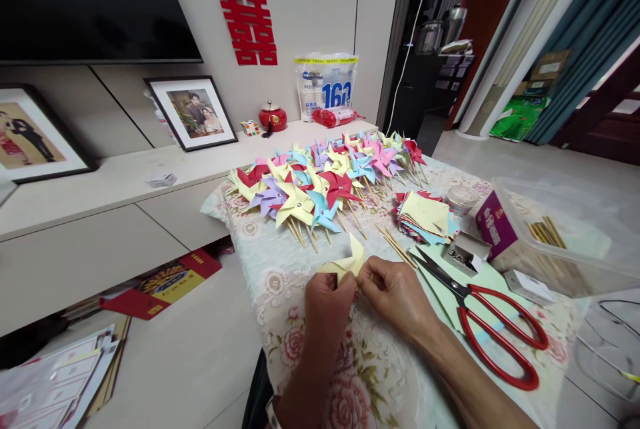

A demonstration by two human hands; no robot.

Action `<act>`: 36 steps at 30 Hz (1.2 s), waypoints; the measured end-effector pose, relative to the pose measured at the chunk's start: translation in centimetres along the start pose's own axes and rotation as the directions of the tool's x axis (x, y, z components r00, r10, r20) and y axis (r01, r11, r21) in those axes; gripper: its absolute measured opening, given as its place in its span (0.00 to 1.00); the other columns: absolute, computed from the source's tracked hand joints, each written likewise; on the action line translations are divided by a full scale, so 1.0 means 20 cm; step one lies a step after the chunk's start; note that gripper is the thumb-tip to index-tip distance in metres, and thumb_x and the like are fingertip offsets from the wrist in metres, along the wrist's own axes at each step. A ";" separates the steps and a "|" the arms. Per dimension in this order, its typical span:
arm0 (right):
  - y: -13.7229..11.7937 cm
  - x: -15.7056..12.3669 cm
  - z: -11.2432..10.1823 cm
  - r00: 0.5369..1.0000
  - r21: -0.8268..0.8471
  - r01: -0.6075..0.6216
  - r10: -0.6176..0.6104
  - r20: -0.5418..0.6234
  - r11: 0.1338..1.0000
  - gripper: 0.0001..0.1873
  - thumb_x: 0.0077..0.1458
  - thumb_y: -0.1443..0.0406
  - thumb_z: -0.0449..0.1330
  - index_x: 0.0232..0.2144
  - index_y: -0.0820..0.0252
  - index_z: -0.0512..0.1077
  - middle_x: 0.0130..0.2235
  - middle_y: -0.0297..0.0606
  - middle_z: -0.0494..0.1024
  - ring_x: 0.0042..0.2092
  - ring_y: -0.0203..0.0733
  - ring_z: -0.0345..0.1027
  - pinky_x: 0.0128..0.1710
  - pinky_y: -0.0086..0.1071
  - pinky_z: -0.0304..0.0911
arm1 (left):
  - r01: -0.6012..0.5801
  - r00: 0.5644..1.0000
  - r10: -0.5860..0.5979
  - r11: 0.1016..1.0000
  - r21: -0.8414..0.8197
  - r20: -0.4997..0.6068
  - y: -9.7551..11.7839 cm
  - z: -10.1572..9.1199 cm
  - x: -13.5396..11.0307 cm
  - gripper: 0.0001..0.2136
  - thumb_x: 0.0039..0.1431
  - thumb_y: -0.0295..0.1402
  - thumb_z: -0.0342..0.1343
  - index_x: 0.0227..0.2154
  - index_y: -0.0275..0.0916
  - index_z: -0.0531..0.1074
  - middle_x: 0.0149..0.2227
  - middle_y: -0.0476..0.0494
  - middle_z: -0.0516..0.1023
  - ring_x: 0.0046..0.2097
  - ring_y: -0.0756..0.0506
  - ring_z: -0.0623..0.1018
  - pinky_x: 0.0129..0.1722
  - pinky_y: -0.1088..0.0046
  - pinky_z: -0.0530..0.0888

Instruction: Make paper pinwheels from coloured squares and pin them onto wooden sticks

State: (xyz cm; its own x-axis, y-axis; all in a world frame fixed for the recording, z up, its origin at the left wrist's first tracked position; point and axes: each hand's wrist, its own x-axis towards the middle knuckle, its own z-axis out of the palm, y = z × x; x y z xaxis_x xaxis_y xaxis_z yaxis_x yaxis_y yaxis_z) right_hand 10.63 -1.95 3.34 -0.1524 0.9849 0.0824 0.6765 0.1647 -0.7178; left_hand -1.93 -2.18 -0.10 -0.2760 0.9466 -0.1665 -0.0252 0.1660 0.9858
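Note:
Both my hands meet over the floral tablecloth (pixel 280 269) at the near middle of the table. My left hand (pixel 327 302) and my right hand (pixel 395 292) are closed in pinches on a pale yellow paper pinwheel (pixel 347 261), held just above the cloth. The folded paper points stick up between my fingertips. Whether a stick is attached under it is hidden by my fingers.
A big pile of finished coloured pinwheels (pixel 325 179) on sticks fills the far table. To the right lie loose wooden sticks (pixel 395 246), a stack of cut paper squares (pixel 425 216), red-handled scissors (pixel 493 326), a small pin box (pixel 463 254) and a clear plastic bin (pixel 565 236).

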 end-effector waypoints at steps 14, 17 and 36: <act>0.24 0.08 -0.07 0.999 0.084 -0.028 0.024 0.044 0.996 0.10 0.46 0.71 0.51 0.29 0.58 0.71 0.30 0.35 0.74 0.34 0.41 0.66 0.35 0.33 0.60 | 0.099 0.990 -0.119 0.968 -0.230 -0.076 0.03 -0.01 0.00 0.10 0.42 0.36 0.60 0.22 0.33 0.79 0.15 0.51 0.73 0.17 0.51 0.68 0.20 0.76 0.64; 0.24 0.07 -0.05 0.990 0.306 -0.104 0.068 0.126 0.946 0.09 0.48 0.70 0.51 0.29 0.59 0.71 0.28 0.35 0.74 0.30 0.39 0.67 0.33 0.32 0.63 | 0.114 0.986 -0.145 0.948 -0.298 -0.086 0.03 -0.01 0.00 0.09 0.41 0.36 0.62 0.21 0.33 0.78 0.13 0.53 0.71 0.17 0.51 0.68 0.19 0.77 0.64; 0.20 0.08 -0.09 0.970 0.412 -0.234 0.183 0.159 0.881 0.16 0.56 0.55 0.59 0.23 0.60 0.69 0.22 0.30 0.72 0.18 0.30 0.59 0.17 0.25 0.52 | 0.109 0.981 -0.161 0.919 -0.379 -0.107 0.05 -0.01 0.00 0.08 0.38 0.35 0.63 0.20 0.34 0.78 0.14 0.51 0.73 0.17 0.50 0.69 0.19 0.75 0.65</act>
State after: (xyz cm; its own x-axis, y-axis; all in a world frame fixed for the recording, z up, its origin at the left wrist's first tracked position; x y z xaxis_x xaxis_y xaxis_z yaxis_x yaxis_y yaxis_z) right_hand 14.32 0.34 1.78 -0.1386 0.9771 -0.1613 0.3343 -0.1072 -0.9363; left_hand -2.11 -1.95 0.89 -0.3695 0.8725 -0.3196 -0.4178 0.1512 0.8958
